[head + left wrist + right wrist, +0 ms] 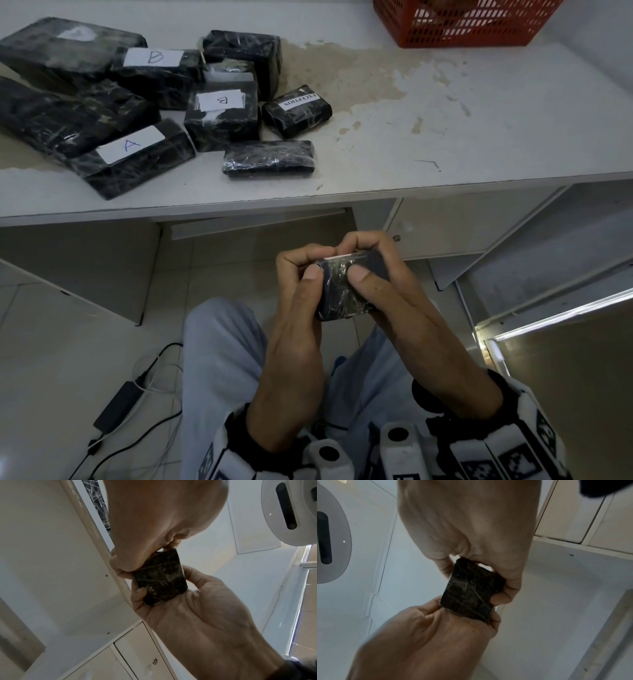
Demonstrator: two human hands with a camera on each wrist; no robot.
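Fingers of left hand (301,308) and right hand (394,301) curl round one small black wrapped package (339,291), held below the table (445,137) front edge. On the table: two parcels marked B (154,68) (222,116), one parcel marked A (137,157), one parcel marked EXCEPTION (298,109), one red basket (462,24).

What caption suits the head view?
Left hand and right hand grip a black wrapped packet in front of a table bearing labelled parcels.

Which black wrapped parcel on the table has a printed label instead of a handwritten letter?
The small parcel farthest right on the table, labelled EXCEPTION in print; the other readable labels bear a handwritten A or B.
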